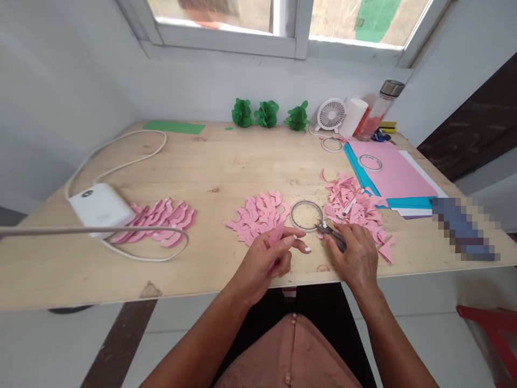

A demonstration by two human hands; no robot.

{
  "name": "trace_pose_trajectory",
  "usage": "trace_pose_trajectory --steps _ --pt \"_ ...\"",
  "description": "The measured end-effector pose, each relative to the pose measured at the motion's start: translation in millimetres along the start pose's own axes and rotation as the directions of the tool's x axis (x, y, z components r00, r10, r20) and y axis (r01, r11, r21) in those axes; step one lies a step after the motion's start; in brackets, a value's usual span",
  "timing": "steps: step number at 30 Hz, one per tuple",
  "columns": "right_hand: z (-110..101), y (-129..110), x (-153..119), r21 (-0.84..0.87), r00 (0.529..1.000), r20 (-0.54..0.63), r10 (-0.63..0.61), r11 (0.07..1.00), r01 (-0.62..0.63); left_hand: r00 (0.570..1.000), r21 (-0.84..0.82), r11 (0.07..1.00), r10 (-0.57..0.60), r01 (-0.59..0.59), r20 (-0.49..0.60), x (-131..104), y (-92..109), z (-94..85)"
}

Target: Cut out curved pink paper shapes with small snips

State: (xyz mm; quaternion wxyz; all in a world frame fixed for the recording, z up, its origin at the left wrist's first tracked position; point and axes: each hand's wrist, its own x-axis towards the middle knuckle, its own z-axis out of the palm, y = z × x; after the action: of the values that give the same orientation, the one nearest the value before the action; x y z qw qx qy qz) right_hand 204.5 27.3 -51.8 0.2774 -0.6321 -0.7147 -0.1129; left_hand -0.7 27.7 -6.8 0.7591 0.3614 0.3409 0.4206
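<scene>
Held in my left hand is a pink paper petal, pinched near the thumb. Small white bits, which look like tape, stick to two of its fingertips. My right hand is closed around a small dark cutting tool that looks like scissors, partly hidden by the fingers. A white scrap shows near the tool's tip. Just beyond the tool, a thin roll of tape lies flat between a pile of curved pink pieces and a heap of pink paper scraps.
To the left, a white power bank with a cable rests beside more pink pieces. Green paper shapes, a small fan and a bottle stand at the back. Coloured sheets lie at right.
</scene>
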Motion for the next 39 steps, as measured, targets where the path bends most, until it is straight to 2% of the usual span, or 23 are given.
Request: trace_pose_trajectory --steps 2,5,8,11,16,30,35,39 --pt "-6.8 -5.5 -1.3 0.127 0.998 -0.059 -0.006 0.992 0.014 0.999 0.019 1.000 0.020 -0.019 -0.027 -0.6 -1.0 2.0" --pt "-21.2 -20.8 -4.0 0.342 0.998 -0.067 -0.010 0.939 0.032 0.996 0.045 0.998 0.055 -0.053 -0.066 -1.7 -3.7 6.1" --pt "-31.7 -35.9 -5.4 0.485 1.000 0.005 -0.013 0.875 0.009 0.992 0.069 0.995 0.085 -0.079 -0.095 -3.3 -6.4 9.9" --pt "-33.6 -43.6 -5.1 0.551 0.997 0.074 0.030 0.832 -0.066 0.991 0.096 0.992 0.087 -0.077 -0.101 -4.8 -7.6 11.6" --pt "-31.2 -47.1 -4.3 0.593 0.992 0.121 0.035 0.799 -0.100 0.990 0.135 0.988 0.091 -0.076 -0.105 -4.9 -7.2 10.8" --pt "-32.3 -51.6 -2.6 0.586 0.999 0.028 0.015 0.810 -0.029 0.993 0.163 0.984 0.082 -0.067 -0.089 -2.4 -8.2 10.6" --pt "-29.7 -52.0 -5.7 0.519 0.997 -0.070 -0.017 0.853 0.051 0.995 0.156 0.986 0.070 -0.058 -0.073 -3.2 -8.8 9.7" --pt "-28.4 -52.3 -9.5 0.462 0.985 -0.159 -0.069 0.876 0.136 0.997 0.078 0.996 0.056 -0.051 -0.055 -3.7 -9.1 9.3"
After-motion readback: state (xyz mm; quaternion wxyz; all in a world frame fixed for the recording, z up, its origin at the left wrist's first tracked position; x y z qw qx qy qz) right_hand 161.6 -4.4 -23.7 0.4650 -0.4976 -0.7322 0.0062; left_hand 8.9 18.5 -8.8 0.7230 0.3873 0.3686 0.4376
